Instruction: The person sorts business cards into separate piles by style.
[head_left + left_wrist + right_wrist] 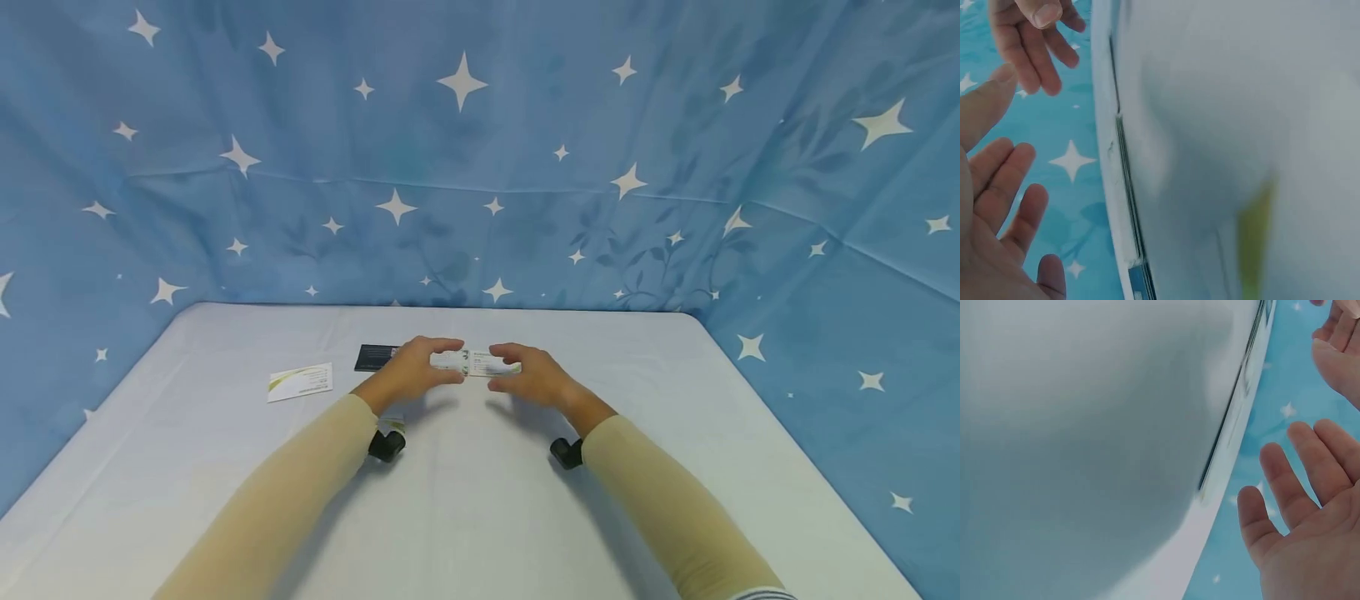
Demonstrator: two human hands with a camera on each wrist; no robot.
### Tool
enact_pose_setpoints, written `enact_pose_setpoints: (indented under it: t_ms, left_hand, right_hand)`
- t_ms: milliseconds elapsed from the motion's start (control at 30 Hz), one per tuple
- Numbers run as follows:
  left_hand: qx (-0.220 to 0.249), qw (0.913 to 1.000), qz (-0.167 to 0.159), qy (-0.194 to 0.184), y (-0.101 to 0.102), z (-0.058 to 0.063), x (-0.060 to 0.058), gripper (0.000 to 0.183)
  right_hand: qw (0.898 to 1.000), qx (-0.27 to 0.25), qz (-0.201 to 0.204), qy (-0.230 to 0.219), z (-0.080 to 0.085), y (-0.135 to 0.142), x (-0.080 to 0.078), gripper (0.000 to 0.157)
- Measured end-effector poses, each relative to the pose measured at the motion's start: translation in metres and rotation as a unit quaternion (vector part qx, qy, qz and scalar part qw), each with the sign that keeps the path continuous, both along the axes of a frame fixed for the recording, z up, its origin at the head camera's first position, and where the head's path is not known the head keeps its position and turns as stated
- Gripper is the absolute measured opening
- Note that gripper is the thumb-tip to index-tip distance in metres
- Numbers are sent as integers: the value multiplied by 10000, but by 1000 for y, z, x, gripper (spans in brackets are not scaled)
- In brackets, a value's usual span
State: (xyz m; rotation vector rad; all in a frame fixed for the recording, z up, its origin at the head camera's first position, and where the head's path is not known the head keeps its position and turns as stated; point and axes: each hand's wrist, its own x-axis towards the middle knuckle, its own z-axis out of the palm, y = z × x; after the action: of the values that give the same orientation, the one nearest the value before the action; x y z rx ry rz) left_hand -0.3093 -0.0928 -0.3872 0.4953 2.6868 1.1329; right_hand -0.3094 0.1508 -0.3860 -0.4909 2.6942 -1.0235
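My left hand (412, 367) hovers over the far middle of the table, its fingers loosely bent and holding nothing. Facing it, my right hand (534, 379) is held the same way, also with nothing in it. Between and behind them lie two white cards, a right one (487, 364) and a left one (448, 360), end to end and partly covered by the fingers. In the left wrist view their layered edges (1127, 181) look like thin stacks. A black card (373, 357) lies left of them, partly behind my left hand.
Farther left lies a white card with a gold-green curve (300, 382). Another card (393, 423) shows partly beside the left wrist camera (387, 447). The white-covered table (480, 517) ends at a blue star-patterned curtain (480, 167) behind and to the sides.
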Motion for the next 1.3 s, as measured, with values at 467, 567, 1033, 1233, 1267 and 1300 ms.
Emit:
enact_pose_setpoints:
  t_ms: [467, 567, 1033, 1233, 1267, 1300]
  left_hand:
    - [55, 9994, 340, -105, -69, 3, 66, 68]
    - [-88, 9991, 366, -176, -82, 2, 78, 69]
    - [-732, 9945, 675, -336, -118, -6, 98, 68]
    - [-1161, 9891, 797, -426, -115, -8, 100, 64]
    - [-1211, 9887, 780, -409, -115, -9, 100, 63]
    - [-1246, 9884, 777, -394, -114, -8, 100, 62]
  right_hand:
    - [9961, -6, 880, 48, -6, -56, 27, 58]
    - [9943, 55, 1067, 9, -5, -67, 30, 59]
    - [9820, 864, 1678, 58, -6, -119, 42, 66]
    - [9768, 1380, 1633, 149, -8, -128, 46, 66]
    - [9765, 1418, 1615, 172, -8, -128, 46, 65]
    - [9764, 1438, 1602, 189, -7, -128, 47, 64]
